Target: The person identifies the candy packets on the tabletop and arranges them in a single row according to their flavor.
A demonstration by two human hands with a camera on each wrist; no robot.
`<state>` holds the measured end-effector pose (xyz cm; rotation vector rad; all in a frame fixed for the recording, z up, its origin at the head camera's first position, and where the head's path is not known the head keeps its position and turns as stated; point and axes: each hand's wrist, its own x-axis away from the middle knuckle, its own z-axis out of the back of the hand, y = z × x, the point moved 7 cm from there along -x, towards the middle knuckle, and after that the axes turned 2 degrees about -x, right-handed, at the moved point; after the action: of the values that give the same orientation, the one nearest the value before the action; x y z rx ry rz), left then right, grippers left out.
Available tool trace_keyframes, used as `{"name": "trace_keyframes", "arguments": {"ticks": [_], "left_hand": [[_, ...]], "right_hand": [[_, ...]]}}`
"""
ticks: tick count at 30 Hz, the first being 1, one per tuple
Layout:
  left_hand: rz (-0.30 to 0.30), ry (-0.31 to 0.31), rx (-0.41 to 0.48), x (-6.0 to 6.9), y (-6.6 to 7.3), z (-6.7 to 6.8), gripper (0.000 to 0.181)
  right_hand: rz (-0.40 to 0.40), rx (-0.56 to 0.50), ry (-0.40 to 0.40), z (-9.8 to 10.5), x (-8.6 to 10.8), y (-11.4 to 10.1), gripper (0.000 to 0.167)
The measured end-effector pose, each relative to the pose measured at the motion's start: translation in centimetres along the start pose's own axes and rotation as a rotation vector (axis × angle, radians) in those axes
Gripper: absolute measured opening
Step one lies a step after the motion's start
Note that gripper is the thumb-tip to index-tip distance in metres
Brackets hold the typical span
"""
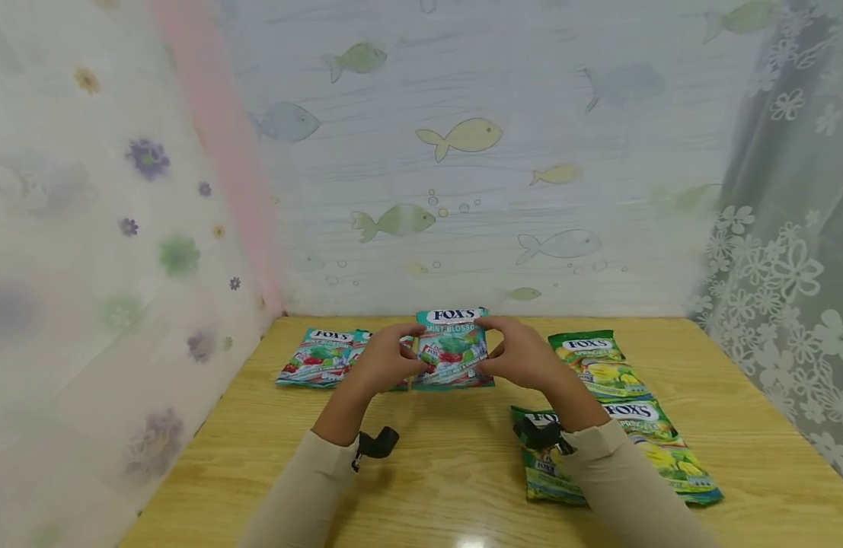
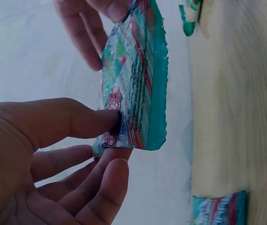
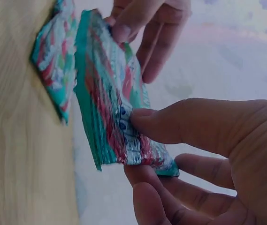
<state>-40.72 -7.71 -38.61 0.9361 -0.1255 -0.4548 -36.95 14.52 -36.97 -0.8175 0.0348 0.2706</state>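
Observation:
Both hands hold up one teal Fox's Mint Blossom candy bag (image 1: 452, 350) in the middle of the head view. My left hand (image 1: 388, 358) pinches its left side, thumb on the printed front and fingers behind. On the opposite side my right hand (image 1: 524, 354) pinches it the same way. In the left wrist view the bag (image 2: 135, 79) appears edge-on, raised off the table. Two more teal bags lie to the left: one fully visible (image 1: 318, 358), the other (image 1: 358, 348) partly hidden behind my left hand.
Green Fox's Spring candy bags lie on the right of the wooden table (image 1: 435, 487): one at the back (image 1: 599, 365), one nearer (image 1: 668, 457), and one (image 1: 547, 479) partly under my right forearm. A fish-patterned curtain (image 1: 462, 190) hangs behind the table.

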Motion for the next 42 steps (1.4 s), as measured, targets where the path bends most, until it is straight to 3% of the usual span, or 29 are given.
{"name": "trace_keyframes", "arguments": {"ticks": [13,19,25,35,42], "left_hand": [[0.01,0.102,-0.041,-1.2,-2.5,-0.1,0.064],[0.067,0.077,-0.038,-1.6,-4.3,-0.8,0.061],[0.081,0.081,-0.059,-1.9,-5.5,-1.4,0.058],[0.121,0.075,-0.027,-2.1,-6.5,-1.8,0.057],[0.149,0.087,-0.055,-2.3,-7.1,-1.9,0.054]], "right_hand": [[-0.042,-0.136,0.104,-3.6,-2.1,2.6,0.077],[-0.084,-0.176,0.12,-5.2,-2.3,4.2,0.073],[-0.119,-0.216,0.117,-5.9,-2.3,4.9,0.067],[-0.142,-0.227,0.107,-6.5,-2.4,5.3,0.065],[-0.141,-0.221,0.102,-7.1,-2.5,5.6,0.064]]}}
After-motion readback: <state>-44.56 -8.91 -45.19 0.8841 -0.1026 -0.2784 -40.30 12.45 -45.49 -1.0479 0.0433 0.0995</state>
